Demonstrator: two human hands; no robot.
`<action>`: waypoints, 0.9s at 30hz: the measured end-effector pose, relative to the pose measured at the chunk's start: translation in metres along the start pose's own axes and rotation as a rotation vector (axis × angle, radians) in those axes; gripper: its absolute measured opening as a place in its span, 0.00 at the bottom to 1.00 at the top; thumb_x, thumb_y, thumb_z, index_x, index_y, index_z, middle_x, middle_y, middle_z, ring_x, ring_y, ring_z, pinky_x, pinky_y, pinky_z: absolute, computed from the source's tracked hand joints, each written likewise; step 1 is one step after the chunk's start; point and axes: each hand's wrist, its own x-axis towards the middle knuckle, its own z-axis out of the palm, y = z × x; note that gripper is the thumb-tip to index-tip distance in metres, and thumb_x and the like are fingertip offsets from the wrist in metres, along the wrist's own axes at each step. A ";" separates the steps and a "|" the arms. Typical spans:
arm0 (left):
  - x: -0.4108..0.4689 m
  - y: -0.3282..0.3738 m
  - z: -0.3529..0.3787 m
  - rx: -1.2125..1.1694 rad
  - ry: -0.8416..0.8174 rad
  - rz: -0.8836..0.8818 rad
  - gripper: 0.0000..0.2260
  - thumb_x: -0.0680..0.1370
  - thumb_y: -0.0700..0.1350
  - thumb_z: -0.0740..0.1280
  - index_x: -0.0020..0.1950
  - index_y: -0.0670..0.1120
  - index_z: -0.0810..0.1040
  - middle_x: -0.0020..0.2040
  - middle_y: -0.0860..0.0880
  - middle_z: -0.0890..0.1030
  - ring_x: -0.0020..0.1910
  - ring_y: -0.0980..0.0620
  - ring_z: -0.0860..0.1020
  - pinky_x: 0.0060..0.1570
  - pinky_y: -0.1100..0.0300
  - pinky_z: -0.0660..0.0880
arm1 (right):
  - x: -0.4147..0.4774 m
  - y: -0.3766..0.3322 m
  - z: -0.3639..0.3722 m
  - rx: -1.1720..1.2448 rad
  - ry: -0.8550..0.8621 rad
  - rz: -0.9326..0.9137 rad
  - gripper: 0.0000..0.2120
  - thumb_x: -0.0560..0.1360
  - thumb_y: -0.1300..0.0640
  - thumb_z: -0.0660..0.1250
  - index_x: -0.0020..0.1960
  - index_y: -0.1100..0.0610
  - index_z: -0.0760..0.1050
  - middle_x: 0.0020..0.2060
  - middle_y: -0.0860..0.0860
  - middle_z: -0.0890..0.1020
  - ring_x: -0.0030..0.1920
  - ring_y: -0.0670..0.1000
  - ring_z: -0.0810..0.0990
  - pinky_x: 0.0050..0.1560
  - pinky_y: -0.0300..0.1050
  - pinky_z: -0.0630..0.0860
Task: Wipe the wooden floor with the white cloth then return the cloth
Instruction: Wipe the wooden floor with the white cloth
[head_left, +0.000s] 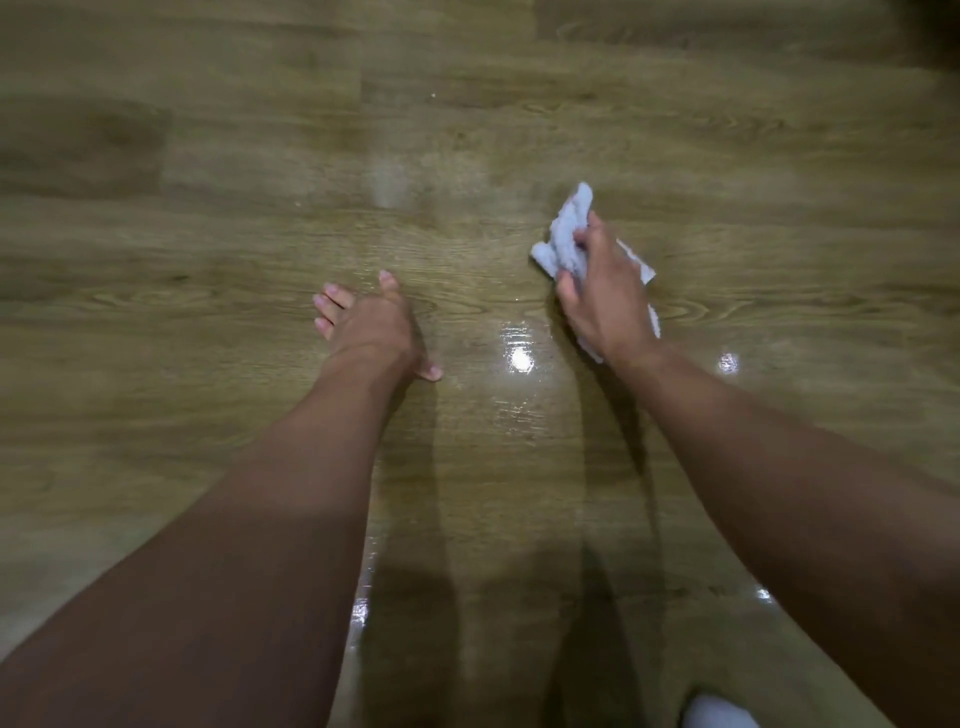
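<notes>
Nearest the camera: a rounded white object pokes in at the bottom edge, right of centre; too little of it shows to name it.
Forearms: the bare left forearm and right forearm reach forward from the lower corners, well apart, with dark shadows on the boards between them.
Wet sheen: bright light reflections glint on a glossy patch of boards between the two wrists, and more gloss runs down toward the bottom edge.
Left hand: the left hand is planted on the floor, fingers straight and spread, thumb out to the side; it holds nothing.
Right hand: the right hand has its fingers and thumb curled round the cloth and grips it.
Task's thing: the white cloth is bunched under and ahead of the right hand; folds stick out past the fingertips and a flat part shows beside the wrist. It seems to lie against the boards.
Farther out: the wooden floor runs on in brown planks with visible grain, duller there and blurred.
</notes>
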 end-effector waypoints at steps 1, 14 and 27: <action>-0.002 0.000 0.001 -0.001 0.012 0.000 0.59 0.63 0.52 0.81 0.78 0.50 0.40 0.74 0.27 0.39 0.75 0.32 0.39 0.73 0.40 0.45 | -0.017 -0.009 0.006 0.004 -0.017 -0.021 0.21 0.76 0.60 0.62 0.67 0.64 0.67 0.64 0.60 0.73 0.64 0.63 0.72 0.61 0.53 0.68; -0.045 0.105 0.057 0.198 -0.070 0.589 0.55 0.65 0.58 0.77 0.79 0.46 0.44 0.78 0.41 0.43 0.77 0.38 0.44 0.72 0.37 0.54 | -0.013 0.096 -0.042 -0.240 -0.012 0.141 0.21 0.82 0.53 0.55 0.75 0.52 0.61 0.75 0.55 0.61 0.74 0.55 0.61 0.65 0.58 0.59; -0.058 0.171 0.068 0.412 -0.158 0.237 0.61 0.66 0.46 0.79 0.75 0.48 0.29 0.73 0.28 0.38 0.72 0.24 0.43 0.64 0.27 0.55 | -0.055 0.130 -0.059 -0.206 -0.002 0.093 0.22 0.77 0.54 0.57 0.72 0.51 0.68 0.72 0.53 0.68 0.71 0.52 0.67 0.60 0.56 0.65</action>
